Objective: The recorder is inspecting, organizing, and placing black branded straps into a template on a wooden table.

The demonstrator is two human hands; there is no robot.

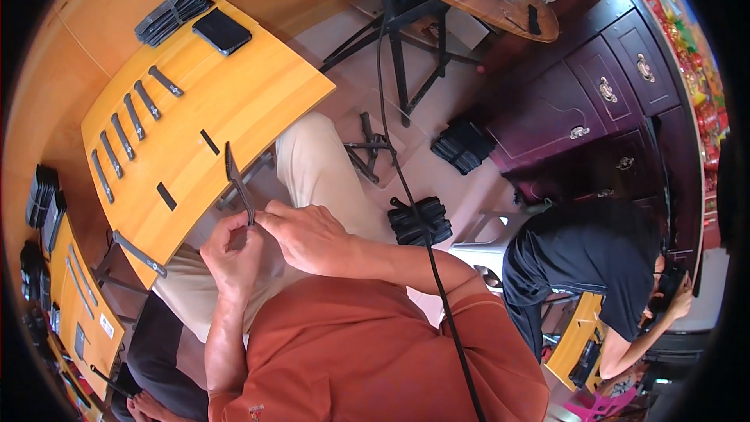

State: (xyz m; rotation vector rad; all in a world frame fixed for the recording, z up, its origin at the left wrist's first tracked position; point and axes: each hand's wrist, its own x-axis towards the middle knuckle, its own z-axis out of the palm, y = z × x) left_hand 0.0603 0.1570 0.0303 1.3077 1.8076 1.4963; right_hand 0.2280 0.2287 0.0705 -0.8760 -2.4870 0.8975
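A narrow black strap (235, 176) rises from between my hands, its far end standing up over the near edge of the yellow wooden table (258, 70). My left hand (233, 254) pinches its lower end between thumb and fingers. My right hand (306, 236) is closed on the same end, fingertips close against the left ones. On the table lie several flat black straps with small pale marks (134, 116) in a slanting row. Another marked strap (139, 253) lies at the near left corner. Two short black strips (209, 142) lie nearer to me.
A bundle of black straps (173, 12) and a dark flat packet (222, 31) lie at the table's back. Black bundles (462, 147) sit on the floor at right. A black cable (402, 176) hangs across the view. Co-workers sit at right, in a black shirt (582, 266), and lower left.
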